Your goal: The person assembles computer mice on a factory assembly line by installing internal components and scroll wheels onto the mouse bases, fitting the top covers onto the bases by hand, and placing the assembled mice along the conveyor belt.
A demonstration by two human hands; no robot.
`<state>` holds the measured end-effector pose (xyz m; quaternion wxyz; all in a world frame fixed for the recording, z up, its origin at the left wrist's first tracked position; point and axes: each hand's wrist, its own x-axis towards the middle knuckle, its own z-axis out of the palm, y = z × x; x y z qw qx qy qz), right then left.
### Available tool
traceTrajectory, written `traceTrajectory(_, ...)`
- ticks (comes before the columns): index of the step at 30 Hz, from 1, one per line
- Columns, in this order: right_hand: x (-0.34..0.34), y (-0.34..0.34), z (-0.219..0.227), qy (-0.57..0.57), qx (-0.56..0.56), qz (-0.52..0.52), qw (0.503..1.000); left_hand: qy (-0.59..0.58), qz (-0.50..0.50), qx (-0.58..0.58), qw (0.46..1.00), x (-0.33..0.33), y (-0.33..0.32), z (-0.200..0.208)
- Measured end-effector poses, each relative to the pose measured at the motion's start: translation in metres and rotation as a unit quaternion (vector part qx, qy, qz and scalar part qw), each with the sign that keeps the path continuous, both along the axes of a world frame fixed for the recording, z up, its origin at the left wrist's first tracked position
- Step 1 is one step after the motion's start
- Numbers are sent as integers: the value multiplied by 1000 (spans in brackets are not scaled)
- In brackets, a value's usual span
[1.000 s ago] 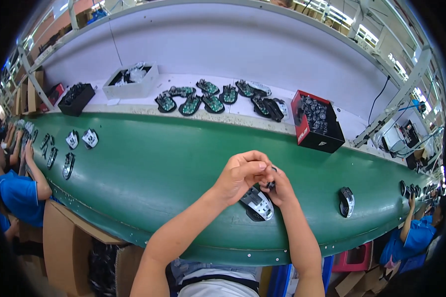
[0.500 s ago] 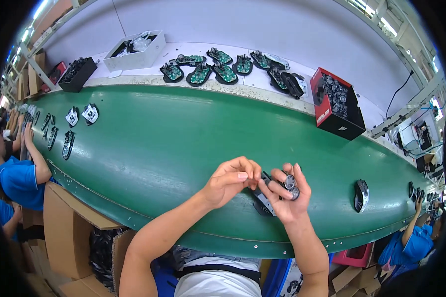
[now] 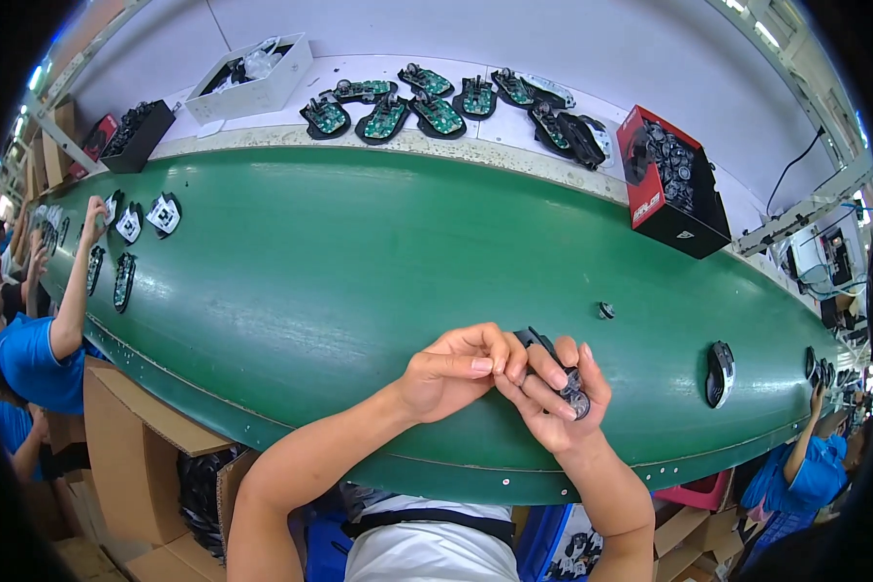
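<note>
The bare left hand (image 3: 451, 376) pinches thumb and forefinger together against the right hand's fingertips; whether anything sits between them cannot be told; the bare right hand (image 3: 557, 415) curls its fingers around small round dark-grey wheels (image 3: 578, 401); just beyond its knuckles, partly hidden, lies a black elongated mouse shell (image 3: 532, 337) on the green smooth conveyor belt (image 3: 359, 252); farther right are a lone small round dark wheel (image 3: 606, 310) and a black-and-silver curved mouse shell (image 3: 720, 375); beyond, on the white shelf, a red-and-black rectangular box (image 3: 690, 231) holds many round dark parts, with green circuit boards on black bases (image 3: 384, 118) to its left.
</note>
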<state>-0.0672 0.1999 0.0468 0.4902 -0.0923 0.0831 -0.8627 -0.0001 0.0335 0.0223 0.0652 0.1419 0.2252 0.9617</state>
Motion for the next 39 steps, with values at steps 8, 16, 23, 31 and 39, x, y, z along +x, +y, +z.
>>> traceTrajectory(8,-2,4,-7,6,-10,14,1000,-3,-6,-13,1000,0,2,-2)
traceTrajectory(16,1,3,-10,-28,-43,17,999,35,-3,-54,998,1,1,0)
traceTrajectory(23,-2,6,-5,11,-50,27,998,86,24,-109,990,1,-2,6)
traceTrajectory(31,-2,8,-3,28,-51,15,998,94,114,-247,958,-1,-10,11)
traceTrajectory(39,-9,8,-3,184,-8,-53,981,117,212,-374,895,0,-15,10)
